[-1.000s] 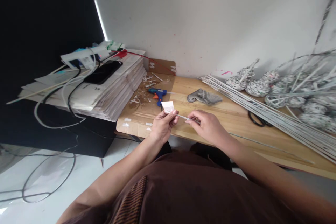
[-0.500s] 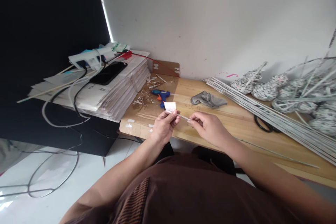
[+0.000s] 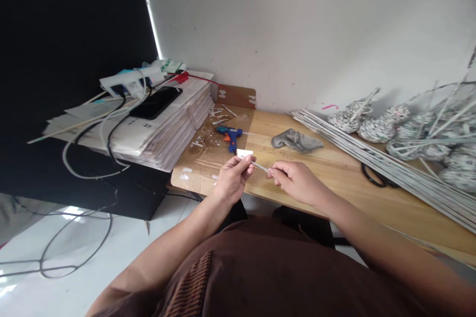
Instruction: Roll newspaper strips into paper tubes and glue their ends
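My left hand [image 3: 235, 174] pinches a small white paper piece [image 3: 245, 152] together with one end of a thin paper stick [image 3: 261, 166]. To its right, my right hand [image 3: 292, 178] is closed on the same stick, which spans the short gap between the hands. Both hands are above the front edge of the wooden table [image 3: 260, 126]. Just beyond my left hand lies a blue glue gun [image 3: 232, 137] on a brown cardboard sheet [image 3: 201, 163]. A crumpled grey cloth [image 3: 295, 140] rests behind my right hand.
Paper scraps [image 3: 199, 143] lie on the cardboard. At left, a paper stack [image 3: 174, 129] bears a phone [image 3: 156, 102] and a power strip [image 3: 130, 80]. Long paper sticks [image 3: 357, 153], black scissors [image 3: 372, 177] and woven paper pieces [image 3: 377, 126] occupy the right side.
The white paper piece has tilted and looks flatter. My right hand has shifted slightly right, so more of the stick shows between the hands. The long strand beside my right forearm has moved right and toward me.
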Motion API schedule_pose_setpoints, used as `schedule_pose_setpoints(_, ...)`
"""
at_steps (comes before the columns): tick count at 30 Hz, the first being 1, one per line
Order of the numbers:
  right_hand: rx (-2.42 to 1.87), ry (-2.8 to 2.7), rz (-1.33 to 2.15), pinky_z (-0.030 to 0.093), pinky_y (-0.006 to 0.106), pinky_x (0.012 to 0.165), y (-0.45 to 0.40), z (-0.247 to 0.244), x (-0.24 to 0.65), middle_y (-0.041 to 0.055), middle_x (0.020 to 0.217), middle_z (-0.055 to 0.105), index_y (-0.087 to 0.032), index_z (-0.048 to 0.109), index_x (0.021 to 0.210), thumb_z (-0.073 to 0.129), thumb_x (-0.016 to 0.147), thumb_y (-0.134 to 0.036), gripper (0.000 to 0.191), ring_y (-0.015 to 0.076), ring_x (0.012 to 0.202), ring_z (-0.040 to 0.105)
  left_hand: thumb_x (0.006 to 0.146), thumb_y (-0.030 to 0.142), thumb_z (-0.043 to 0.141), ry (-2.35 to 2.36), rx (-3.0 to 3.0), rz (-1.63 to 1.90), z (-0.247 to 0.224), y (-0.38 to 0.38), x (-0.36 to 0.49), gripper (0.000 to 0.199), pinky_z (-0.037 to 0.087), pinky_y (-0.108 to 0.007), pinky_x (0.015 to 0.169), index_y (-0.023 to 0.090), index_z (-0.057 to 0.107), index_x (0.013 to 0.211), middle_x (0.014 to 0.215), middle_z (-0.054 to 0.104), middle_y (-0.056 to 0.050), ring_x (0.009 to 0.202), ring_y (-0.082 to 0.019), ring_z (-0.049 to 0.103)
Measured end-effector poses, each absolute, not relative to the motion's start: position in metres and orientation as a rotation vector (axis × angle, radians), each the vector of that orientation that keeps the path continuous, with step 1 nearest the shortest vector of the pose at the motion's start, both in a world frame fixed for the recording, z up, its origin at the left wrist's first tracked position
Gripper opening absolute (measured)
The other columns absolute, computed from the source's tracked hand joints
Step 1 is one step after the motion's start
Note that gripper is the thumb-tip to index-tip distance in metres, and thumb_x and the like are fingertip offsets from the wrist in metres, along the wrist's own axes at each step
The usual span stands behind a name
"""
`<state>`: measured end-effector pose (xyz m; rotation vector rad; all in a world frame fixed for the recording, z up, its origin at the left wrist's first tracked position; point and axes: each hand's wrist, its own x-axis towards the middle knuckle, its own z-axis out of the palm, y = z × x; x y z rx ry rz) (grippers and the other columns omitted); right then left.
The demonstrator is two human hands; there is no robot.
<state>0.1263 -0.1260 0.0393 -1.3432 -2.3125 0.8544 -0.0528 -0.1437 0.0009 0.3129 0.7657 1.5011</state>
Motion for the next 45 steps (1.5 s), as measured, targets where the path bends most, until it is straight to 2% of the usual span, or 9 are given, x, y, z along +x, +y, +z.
schedule_pose_setpoints(6,-1.283,-2.32,0.679,0.035,0.025,0.057,-0.127,0.039,0.127,-0.0019,0.067,0.064,-0.021,0.063,0.083,0.059,0.09,-0.041,0.022,0.0119,0.057,0.053,0.071,0.008,0.079,0.764,0.314,1.498,-0.002,-0.142,-0.054,0.012,0.054,-0.011,0.059,0.009,0.067,0.071,0.078,0.073,-0.006,0.058,-0.004,0.063)
schedule_pose_setpoints(9,-1.266,-2.349,0.614,0.031,0.025,0.056,-0.127,0.038,0.127,-0.0036,0.059,0.057,-0.021,0.06,0.074,0.052,0.095,-0.037,0.028,0.011,0.053,0.049,0.071,0.009,0.08,0.763,0.323,1.476,-0.001,-0.142,-0.054,0.011,0.054,-0.011,0.06,0.008,0.069,0.072,0.078,0.072,-0.005,0.059,-0.004,0.063)
schedule_pose_setpoints(23,-1.316,-2.289,0.982,0.04,0.026,0.061,-0.128,0.039,0.128,0.0006,0.067,0.066,-0.02,0.067,0.088,0.039,0.099,-0.037,0.034,0.0136,0.059,0.059,0.078,0.007,0.073,0.761,0.304,1.445,0.002,-0.144,-0.054,0.008,0.056,-0.012,0.06,0.008,0.067,0.073,0.084,0.072,-0.007,0.06,-0.005,0.064)
schedule_pose_setpoints(29,-1.226,-2.344,0.533,0.038,0.029,0.067,-0.131,0.035,0.135,0.005,0.081,0.068,-0.019,0.067,0.092,0.053,0.094,-0.036,0.022,0.0166,0.071,0.059,0.08,0.007,0.071,0.773,0.302,1.538,0.003,-0.141,-0.061,0.005,0.054,-0.01,0.057,0.009,0.067,0.076,0.083,0.07,-0.006,0.059,-0.004,0.061)
schedule_pose_setpoints(31,-1.266,-2.32,0.721,0.037,0.029,0.063,-0.131,0.035,0.138,0.0033,0.071,0.062,-0.019,0.068,0.088,0.046,0.097,-0.038,0.031,0.0149,0.063,0.053,0.08,0.007,0.071,0.771,0.314,1.539,0.003,-0.14,-0.063,0.006,0.053,-0.01,0.057,0.009,0.067,0.076,0.082,0.069,-0.005,0.058,-0.004,0.06)
schedule_pose_setpoints(36,-1.242,-1.975,1.767,0.033,0.025,0.048,-0.122,0.042,0.143,-0.0029,0.062,0.048,-0.015,0.064,0.097,0.038,0.097,-0.051,0.045,0.0098,0.048,0.041,0.079,0.012,0.074,0.766,0.349,1.521,0.004,-0.142,-0.062,0.009,0.052,-0.009,0.055,0.01,0.066,0.076,0.081,0.068,-0.003,0.057,-0.003,0.059)
schedule_pose_setpoints(38,-1.252,-2.06,1.634,0.034,0.024,0.05,-0.121,0.045,0.141,-0.0021,0.066,0.052,-0.017,0.062,0.097,0.043,0.096,-0.05,0.039,0.0101,0.05,0.045,0.079,0.013,0.074,0.763,0.366,1.529,0.005,-0.142,-0.061,0.008,0.053,-0.01,0.057,0.011,0.066,0.079,0.082,0.069,-0.003,0.059,-0.003,0.06)
schedule_pose_setpoints(43,-1.185,-2.485,0.492,0.036,0.029,0.064,-0.13,0.044,0.128,0.0087,0.086,0.067,-0.017,0.064,0.099,0.049,0.096,-0.036,0.025,0.0185,0.074,0.058,0.08,0.015,0.073,0.761,0.39,1.555,0.007,-0.142,-0.061,0.008,0.055,-0.012,0.058,0.012,0.066,0.081,0.083,0.071,-0.005,0.06,-0.005,0.063)
schedule_pose_setpoints(45,-1.203,-2.517,0.411,0.036,0.03,0.064,-0.131,0.042,0.126,0.0107,0.087,0.067,-0.015,0.066,0.1,0.045,0.098,-0.034,0.028,0.02,0.075,0.059,0.08,0.014,0.074,0.774,0.369,1.576,0.008,-0.142,-0.061,0.008,0.055,-0.012,0.058,0.012,0.066,0.08,0.081,0.07,-0.004,0.06,-0.005,0.063)
